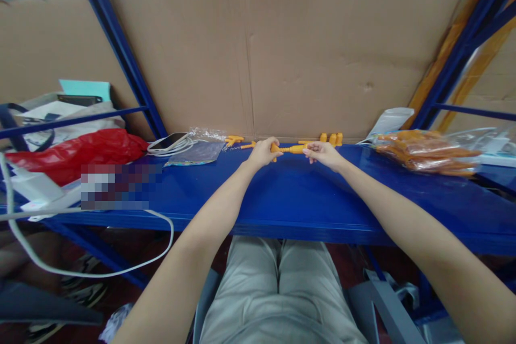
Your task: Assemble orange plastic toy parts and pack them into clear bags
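An orange plastic tool (pixel 293 149) with a crosswise handle and a ribbed shaft lies level between my two hands, just above the blue shelf. My left hand (pixel 263 153) is closed round its handle end. At the other end, the fingers of my right hand (pixel 323 155) pinch the tip. Behind my left hand rest orange T-shaped handles (pixel 233 141) with thin, dark spiral rods. Several orange cylindrical pieces (pixel 332 138) stand in a row behind my right hand. The finger pads and the exact join of the tool's parts are too small to make out.
Plastic bags of orange parts (pixel 427 153) lie at the right. On the left are a clear bag (pixel 197 152), a phone (pixel 171 141) with white cable, a red bag (pixel 80 153) and a white power strip (pixel 44 193). Cardboard (pixel 314 54) and blue posts (pixel 121 48) bound the shelf.
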The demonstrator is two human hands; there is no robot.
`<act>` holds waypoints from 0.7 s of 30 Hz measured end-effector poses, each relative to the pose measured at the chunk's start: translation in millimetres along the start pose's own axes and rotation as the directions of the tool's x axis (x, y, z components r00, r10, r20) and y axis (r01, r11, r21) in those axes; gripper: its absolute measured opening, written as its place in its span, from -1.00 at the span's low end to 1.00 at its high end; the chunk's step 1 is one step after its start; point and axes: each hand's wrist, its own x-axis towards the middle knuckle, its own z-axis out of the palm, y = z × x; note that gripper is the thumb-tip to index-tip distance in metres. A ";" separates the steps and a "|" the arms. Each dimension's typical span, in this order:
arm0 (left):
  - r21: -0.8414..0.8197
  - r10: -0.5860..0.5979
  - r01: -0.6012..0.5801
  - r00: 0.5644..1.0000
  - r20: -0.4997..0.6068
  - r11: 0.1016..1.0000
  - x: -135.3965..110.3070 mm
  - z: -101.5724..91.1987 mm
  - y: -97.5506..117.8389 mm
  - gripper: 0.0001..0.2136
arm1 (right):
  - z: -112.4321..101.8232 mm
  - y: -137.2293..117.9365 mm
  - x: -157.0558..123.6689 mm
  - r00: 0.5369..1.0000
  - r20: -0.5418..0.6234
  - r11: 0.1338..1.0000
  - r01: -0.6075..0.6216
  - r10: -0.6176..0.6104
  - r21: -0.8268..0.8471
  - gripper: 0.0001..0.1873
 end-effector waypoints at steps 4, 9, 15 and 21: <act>0.062 0.068 -0.064 0.996 -0.062 0.996 0.8 0.1 1.5 -0.78 | 0.8 -3.0 -2.1 1.000 -0.003 1.000 -0.017 0.017 0.020 -0.51; 0.102 0.086 -0.078 0.994 -0.074 0.992 0.8 1.3 5.0 -0.78 | -1.0 -7.2 -4.0 0.998 -0.003 0.995 -0.066 0.066 0.076 -0.47; 0.093 0.086 -0.083 0.996 -0.026 0.992 -0.2 7.5 -4.8 -0.77 | 3.5 -6.5 -3.5 0.997 0.037 0.996 -0.070 0.072 -0.061 -0.54; 0.107 0.071 -0.071 0.997 -0.002 0.992 -0.4 11.1 -14.1 -0.77 | 6.8 8.2 -0.7 0.991 0.126 0.991 0.049 -0.033 -0.125 -0.57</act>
